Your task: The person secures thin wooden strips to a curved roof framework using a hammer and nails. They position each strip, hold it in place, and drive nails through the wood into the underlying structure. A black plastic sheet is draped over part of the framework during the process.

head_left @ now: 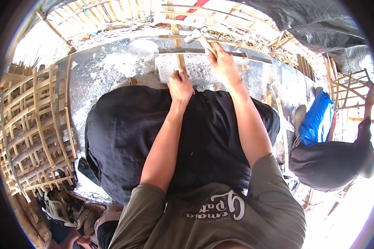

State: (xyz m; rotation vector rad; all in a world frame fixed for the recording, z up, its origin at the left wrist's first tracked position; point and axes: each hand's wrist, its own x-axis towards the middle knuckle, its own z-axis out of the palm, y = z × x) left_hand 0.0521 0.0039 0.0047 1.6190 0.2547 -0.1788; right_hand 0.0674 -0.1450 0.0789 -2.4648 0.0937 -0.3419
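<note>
My right hand (225,65) is closed around the wooden handle of a hammer (197,35). Its metal head is raised over thin crosswise bamboo slats. My left hand (180,87) grips the near end of an upright bamboo strip (180,58), which runs away from me under the hammer's left side. Several slats cross this strip, among them a dark slat (220,52) lying above a pale stone block (164,66). Black cloth (124,128) covers my lap and legs beneath both forearms.
Woven bamboo panels (33,128) stand at the left. On the right a person in dark clothing (328,164) sits beside a blue plastic sheet (318,118) and holds a bamboo lattice. Dark plastic sheeting (316,25) hangs at the upper right. Part of another person (72,238) shows at lower left.
</note>
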